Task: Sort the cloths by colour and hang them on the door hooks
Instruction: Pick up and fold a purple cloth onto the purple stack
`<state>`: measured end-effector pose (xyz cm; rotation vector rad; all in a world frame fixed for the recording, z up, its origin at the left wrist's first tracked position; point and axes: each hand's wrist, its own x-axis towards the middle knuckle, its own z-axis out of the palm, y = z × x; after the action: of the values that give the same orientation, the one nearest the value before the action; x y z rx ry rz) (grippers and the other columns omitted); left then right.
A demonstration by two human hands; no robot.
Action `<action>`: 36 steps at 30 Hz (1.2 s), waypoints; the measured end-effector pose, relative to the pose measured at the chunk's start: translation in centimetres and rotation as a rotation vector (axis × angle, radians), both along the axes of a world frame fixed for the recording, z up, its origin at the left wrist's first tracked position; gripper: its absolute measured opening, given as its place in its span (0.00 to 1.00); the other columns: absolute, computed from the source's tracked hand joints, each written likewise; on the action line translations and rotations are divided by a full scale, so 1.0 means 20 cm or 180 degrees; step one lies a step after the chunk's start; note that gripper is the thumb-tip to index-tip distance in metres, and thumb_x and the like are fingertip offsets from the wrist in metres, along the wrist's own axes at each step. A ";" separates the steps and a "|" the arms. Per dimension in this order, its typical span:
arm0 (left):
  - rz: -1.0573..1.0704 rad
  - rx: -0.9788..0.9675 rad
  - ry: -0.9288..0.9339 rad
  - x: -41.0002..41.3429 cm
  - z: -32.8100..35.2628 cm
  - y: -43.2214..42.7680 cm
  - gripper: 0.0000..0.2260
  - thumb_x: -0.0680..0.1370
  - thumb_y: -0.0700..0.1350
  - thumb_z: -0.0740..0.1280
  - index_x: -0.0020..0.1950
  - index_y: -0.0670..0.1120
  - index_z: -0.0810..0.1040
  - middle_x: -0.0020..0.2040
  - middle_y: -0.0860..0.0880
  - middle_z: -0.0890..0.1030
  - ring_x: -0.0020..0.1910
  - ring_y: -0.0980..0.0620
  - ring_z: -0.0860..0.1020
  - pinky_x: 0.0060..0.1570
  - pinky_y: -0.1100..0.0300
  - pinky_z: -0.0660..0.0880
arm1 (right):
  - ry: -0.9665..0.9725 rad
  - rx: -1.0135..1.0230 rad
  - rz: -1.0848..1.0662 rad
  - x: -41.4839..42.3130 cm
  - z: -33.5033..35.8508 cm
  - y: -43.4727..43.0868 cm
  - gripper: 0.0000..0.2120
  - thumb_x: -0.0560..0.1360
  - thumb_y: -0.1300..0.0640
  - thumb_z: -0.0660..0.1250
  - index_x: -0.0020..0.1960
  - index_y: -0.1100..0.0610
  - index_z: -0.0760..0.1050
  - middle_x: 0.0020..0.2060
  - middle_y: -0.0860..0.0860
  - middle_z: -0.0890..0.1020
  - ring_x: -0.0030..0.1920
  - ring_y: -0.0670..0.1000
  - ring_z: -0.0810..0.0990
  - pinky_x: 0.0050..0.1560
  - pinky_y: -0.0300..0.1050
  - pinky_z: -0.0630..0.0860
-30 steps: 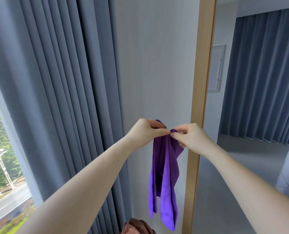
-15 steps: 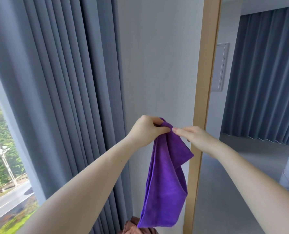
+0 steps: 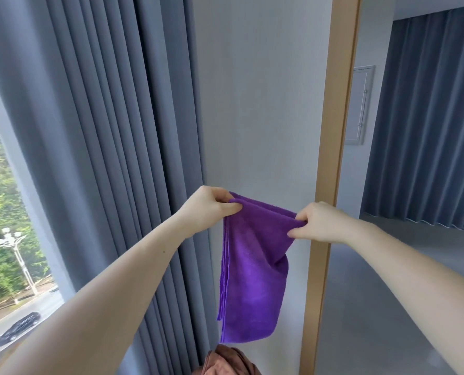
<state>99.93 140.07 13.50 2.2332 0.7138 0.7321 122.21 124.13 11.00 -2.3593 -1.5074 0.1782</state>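
Observation:
A purple cloth (image 3: 252, 274) hangs folded in front of a pale grey wall panel (image 3: 257, 104). My left hand (image 3: 209, 207) pinches its upper left corner. My right hand (image 3: 317, 223) pinches its upper right corner, so the top edge is stretched between the two hands. A brown cloth (image 3: 225, 364) shows at the bottom edge, just below the purple one. No door hook is visible.
Grey curtains (image 3: 103, 131) hang to the left, beside a window (image 3: 6, 239) onto a street. A wooden door frame (image 3: 331, 131) runs upright right of the panel. Beyond it lies a room with a grey floor (image 3: 387, 280) and more curtains (image 3: 428, 117).
My hands have drawn apart, the right one moving rightward, and the bunched purple cloth has spread open along its top edge.

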 end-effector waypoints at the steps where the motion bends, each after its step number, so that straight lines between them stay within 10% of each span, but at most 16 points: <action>1: 0.0065 0.0021 0.0051 -0.02 -0.01 0.01 0.07 0.76 0.49 0.74 0.43 0.47 0.86 0.45 0.45 0.86 0.40 0.51 0.80 0.44 0.57 0.76 | -0.0074 0.0038 -0.0038 0.00 0.02 0.00 0.14 0.72 0.38 0.71 0.40 0.48 0.84 0.29 0.48 0.79 0.32 0.49 0.75 0.34 0.45 0.68; 7: 0.0259 0.0147 0.0373 -0.08 -0.09 0.09 0.06 0.77 0.51 0.74 0.45 0.50 0.88 0.41 0.46 0.85 0.39 0.52 0.80 0.46 0.52 0.79 | 0.0097 0.0067 0.0105 -0.05 0.08 0.03 0.10 0.72 0.42 0.73 0.40 0.47 0.87 0.32 0.52 0.82 0.33 0.48 0.74 0.35 0.45 0.69; 15: -0.0015 -0.1129 -0.0667 -0.10 -0.10 0.07 0.08 0.79 0.41 0.70 0.52 0.37 0.82 0.52 0.40 0.86 0.52 0.47 0.86 0.60 0.51 0.81 | 0.0240 0.0570 0.0134 -0.10 0.10 0.01 0.15 0.73 0.43 0.75 0.35 0.52 0.81 0.30 0.47 0.78 0.34 0.48 0.75 0.36 0.43 0.69; 22: -0.0069 -0.1418 -0.1423 -0.08 -0.04 0.02 0.10 0.80 0.42 0.72 0.41 0.44 0.74 0.39 0.47 0.81 0.40 0.50 0.81 0.43 0.57 0.80 | 0.1742 0.2354 0.0252 -0.12 0.07 -0.01 0.06 0.75 0.53 0.76 0.46 0.54 0.82 0.39 0.50 0.84 0.40 0.49 0.82 0.44 0.39 0.76; 25: -0.0111 -0.1407 -0.1438 -0.05 -0.01 -0.01 0.08 0.80 0.41 0.72 0.45 0.43 0.74 0.44 0.45 0.82 0.42 0.50 0.82 0.43 0.58 0.81 | 0.2830 0.2322 0.0178 -0.12 -0.02 0.03 0.16 0.72 0.56 0.79 0.58 0.49 0.80 0.50 0.50 0.87 0.49 0.51 0.87 0.50 0.46 0.81; 30: -0.0241 -0.1372 -0.1379 -0.04 0.02 -0.03 0.14 0.81 0.35 0.69 0.65 0.46 0.75 0.52 0.44 0.85 0.47 0.50 0.84 0.52 0.54 0.83 | 0.3045 0.2315 -0.0017 -0.13 -0.08 0.06 0.09 0.75 0.55 0.76 0.53 0.57 0.83 0.48 0.53 0.88 0.48 0.53 0.88 0.53 0.50 0.81; 36: -0.0266 -0.1180 -0.0645 -0.10 0.05 0.04 0.15 0.80 0.32 0.66 0.64 0.45 0.78 0.61 0.34 0.81 0.50 0.46 0.83 0.59 0.49 0.81 | 0.2751 0.2316 0.0108 -0.16 -0.05 0.06 0.08 0.78 0.51 0.73 0.51 0.55 0.83 0.47 0.52 0.88 0.45 0.50 0.87 0.49 0.49 0.81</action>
<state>97.84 140.77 14.55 1.8133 0.5974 0.7082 119.01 125.36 9.99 -1.3860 -0.9425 0.4842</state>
